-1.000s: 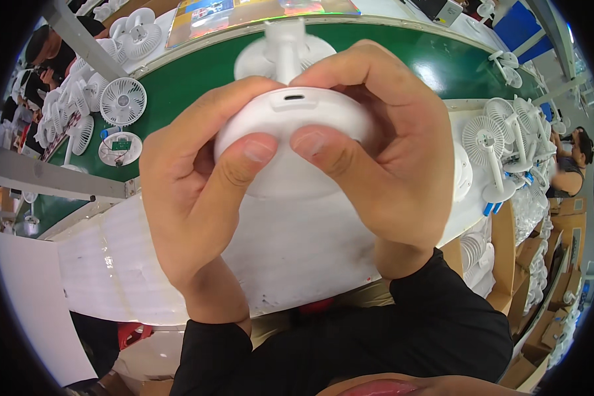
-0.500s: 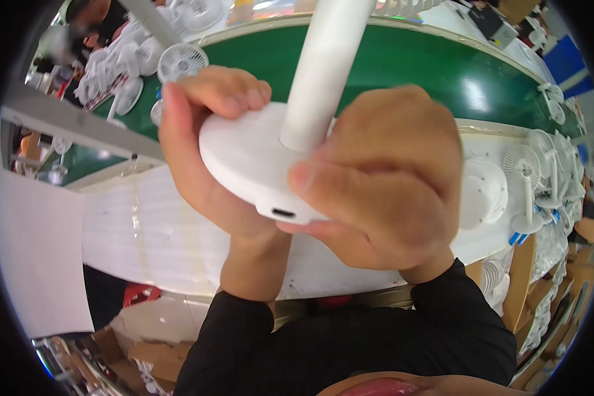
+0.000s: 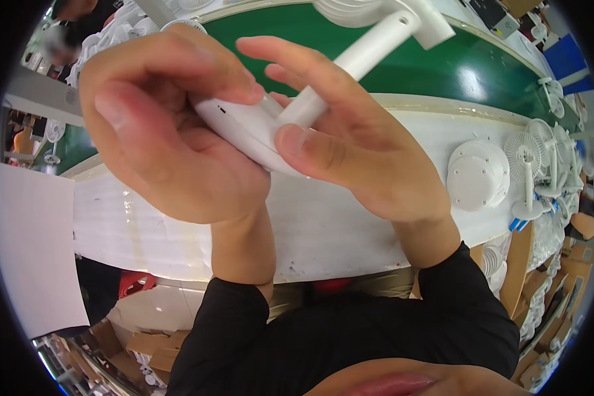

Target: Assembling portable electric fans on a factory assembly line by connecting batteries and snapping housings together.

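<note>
A white desk fan (image 3: 369, 55) is held tilted in front of me, above the white-covered bench. My left hand (image 3: 168, 132) is closed around its round base (image 3: 241, 125), thumb and fingers on the rim; a small dark slot shows in the base's side. With its thumb at the foot of the pole and its longer fingers stretched loosely around the pole, my right hand (image 3: 369, 148) holds the fan too. The pole slants up to the right, and part of the ribbed fan head (image 3: 353, 9) shows at the top edge. My hands hide much of the base.
A green conveyor belt (image 3: 442, 72) runs beyond the bench (image 3: 336, 231). Stacked white round bases (image 3: 476, 175) lie at right, beside several standing fans (image 3: 527, 162). A grey metal post (image 3: 43, 96) and a white panel (image 3: 36, 244) are at left. Another person works at the far left.
The fan has turned and tipped, so its pole now leans right and its head comes into view. My left hand has moved left and nearer; my right hand's fingers have loosened and straightened.
</note>
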Tool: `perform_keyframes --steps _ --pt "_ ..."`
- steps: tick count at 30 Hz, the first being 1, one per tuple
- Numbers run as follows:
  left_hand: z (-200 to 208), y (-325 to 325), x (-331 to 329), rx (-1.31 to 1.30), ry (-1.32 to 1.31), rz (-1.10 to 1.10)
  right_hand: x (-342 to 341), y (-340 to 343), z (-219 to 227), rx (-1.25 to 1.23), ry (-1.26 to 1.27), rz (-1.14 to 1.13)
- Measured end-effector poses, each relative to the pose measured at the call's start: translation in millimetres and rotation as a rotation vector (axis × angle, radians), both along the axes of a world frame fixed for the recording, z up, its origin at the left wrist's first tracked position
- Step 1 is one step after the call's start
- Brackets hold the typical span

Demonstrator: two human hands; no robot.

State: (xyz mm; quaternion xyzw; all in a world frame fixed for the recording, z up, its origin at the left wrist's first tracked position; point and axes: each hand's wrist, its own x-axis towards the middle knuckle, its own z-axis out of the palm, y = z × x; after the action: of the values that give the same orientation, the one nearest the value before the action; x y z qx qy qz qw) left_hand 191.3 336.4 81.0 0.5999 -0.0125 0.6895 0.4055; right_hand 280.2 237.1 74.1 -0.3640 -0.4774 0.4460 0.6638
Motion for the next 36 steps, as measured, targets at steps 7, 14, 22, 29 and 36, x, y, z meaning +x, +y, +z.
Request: perform_keyframes --steps 7,14,22,29,36 --pt "1 6 -7 0.092 0.05 0.071 1 13 -12 0.119 -0.008 0.09" --pt "6 11 -10 -0.254 -0.074 0.159 -4 26 -26 0.217 0.084 0.132" --pt "12 2 -14 -0.063 0.135 0.116 0 19 -10 0.037 0.291 0.235" --pt "19 2 -15 -0.111 0.022 0.081 -7 29 -23 0.209 0.1 0.154" --pt "12 13 -16 -0.281 -0.036 -0.049 2 22 -19 0.184 0.052 0.223"
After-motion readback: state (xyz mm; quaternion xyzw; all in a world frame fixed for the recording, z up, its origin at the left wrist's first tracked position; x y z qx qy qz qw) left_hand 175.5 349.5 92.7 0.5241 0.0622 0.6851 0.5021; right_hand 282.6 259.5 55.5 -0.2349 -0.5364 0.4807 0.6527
